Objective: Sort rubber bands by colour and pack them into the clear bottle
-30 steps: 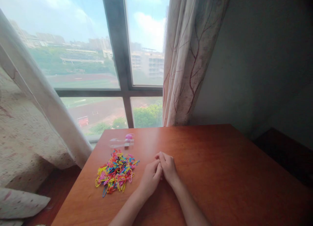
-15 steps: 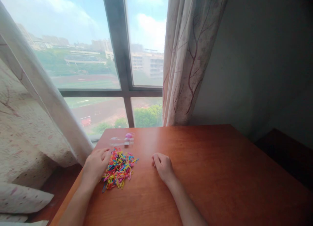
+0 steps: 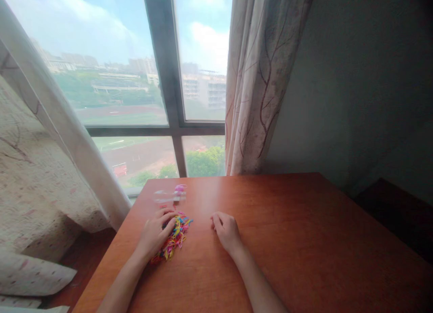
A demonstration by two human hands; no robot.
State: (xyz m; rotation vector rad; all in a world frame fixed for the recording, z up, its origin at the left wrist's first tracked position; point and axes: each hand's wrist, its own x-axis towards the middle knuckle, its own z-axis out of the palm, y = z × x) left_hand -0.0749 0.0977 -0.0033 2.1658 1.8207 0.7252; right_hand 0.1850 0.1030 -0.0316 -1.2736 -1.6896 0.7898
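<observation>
A pile of small, brightly coloured plastic loops (image 3: pixel 179 232), in yellow, pink, red and blue, lies on the left of the table; whether they are clips or bands I cannot tell. My left hand (image 3: pixel 157 229) rests palm down over the pile's left side, covering part of it. Its fingers are bent but apart from the thumb. To the right of the pile, apart from it, my right hand (image 3: pixel 226 229) lies on the tabletop with fingers curled in. Anything inside that curl is hidden.
Behind the pile a clear plastic item (image 3: pixel 164 196) and a small purple thing (image 3: pixel 180 188) lie on the brown wooden table (image 3: pixel 287 241). Beyond the table's far edge stand a window (image 3: pixel 174 130) and a patterned curtain (image 3: pixel 257 87); another curtain (image 3: pixel 77 150) hangs along the left.
My left hand has moved right, from beside the pile to on top of it. My right hand has stayed in place.
</observation>
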